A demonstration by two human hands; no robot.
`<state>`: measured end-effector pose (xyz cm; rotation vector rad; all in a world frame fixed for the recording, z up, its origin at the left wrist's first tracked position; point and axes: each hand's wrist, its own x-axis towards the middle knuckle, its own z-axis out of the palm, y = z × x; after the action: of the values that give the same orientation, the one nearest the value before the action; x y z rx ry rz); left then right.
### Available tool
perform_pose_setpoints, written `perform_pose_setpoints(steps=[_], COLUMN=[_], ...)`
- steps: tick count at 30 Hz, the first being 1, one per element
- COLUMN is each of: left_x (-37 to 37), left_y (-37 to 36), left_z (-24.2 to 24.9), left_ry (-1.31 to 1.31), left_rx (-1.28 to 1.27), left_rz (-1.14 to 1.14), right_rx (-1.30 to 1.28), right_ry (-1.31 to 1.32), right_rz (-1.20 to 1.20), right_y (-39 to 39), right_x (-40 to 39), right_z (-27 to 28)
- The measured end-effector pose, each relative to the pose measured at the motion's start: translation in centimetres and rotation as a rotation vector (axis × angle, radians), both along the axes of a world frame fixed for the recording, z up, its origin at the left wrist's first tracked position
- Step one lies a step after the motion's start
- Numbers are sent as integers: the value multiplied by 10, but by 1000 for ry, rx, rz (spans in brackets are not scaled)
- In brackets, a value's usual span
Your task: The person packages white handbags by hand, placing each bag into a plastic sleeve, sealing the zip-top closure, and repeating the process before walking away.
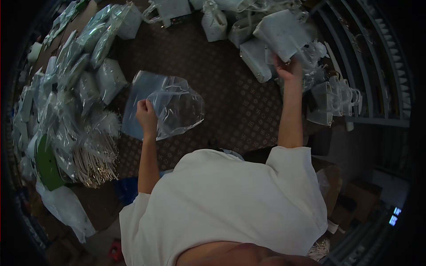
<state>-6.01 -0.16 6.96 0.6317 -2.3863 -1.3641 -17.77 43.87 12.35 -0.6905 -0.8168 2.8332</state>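
Note:
My left hand [146,114] is closed on the edge of a clear plastic bag [182,106], which lies spread over the brown patterned table. A bluish flat layer shows along the bag's left side. Out at the right, my right hand [288,70] grips the lower corner of a pale handbag [282,33], its fingers partly hidden beneath it. That handbag is tilted above a pile of similar bags, and another pale handbag [256,60] lies just to its left.
Plastic-wrapped pale bags [84,84] are heaped along the left side, with a bundle of cream cords [95,166] hanging near a green piece [48,164]. More handbags [214,22] line the far edge. Clear-handled bags [333,102] sit by a metal rack [377,120] at right.

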Motion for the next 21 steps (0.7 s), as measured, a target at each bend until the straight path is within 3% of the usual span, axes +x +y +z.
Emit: perform_pose_setpoints(steps=[1, 4, 5, 7, 9, 13, 16, 19, 21], left_x=[1, -2, -2, -9, -20, -52, -67, -60, -45], left_y=[0, -6, -7, -7, -7, -5, -3, 4, 4], left_z=[2, -8, -8, -8, -9, -8, -6, 7, 9], left_ry=[28, 68, 68, 68, 140, 188, 228, 150, 100], left_rx=[-66, -79, -105, -132, -155, -169, -233, -169, -222], left_rz=[-5, 16, 16, 48, 44, 40, -66, -228, -569], right_rx=[-178, 322, 564, 810, 737, 492, 540, 562, 532], right_ry=[75, 108, 117, 69, 78, 142, 3, -37, -14], right_rz=[148, 48, -25, 30, 74, 519, 813, 1012, 1110], right_y=[13, 17, 9, -25, -38, -90, -128, -162, -174], right_x=[-3, -13, -1, 38, 60, 119, 146, 152, 150], right_z=[-7, -27, -19, 17, 3, -13, -41, -59, -82])
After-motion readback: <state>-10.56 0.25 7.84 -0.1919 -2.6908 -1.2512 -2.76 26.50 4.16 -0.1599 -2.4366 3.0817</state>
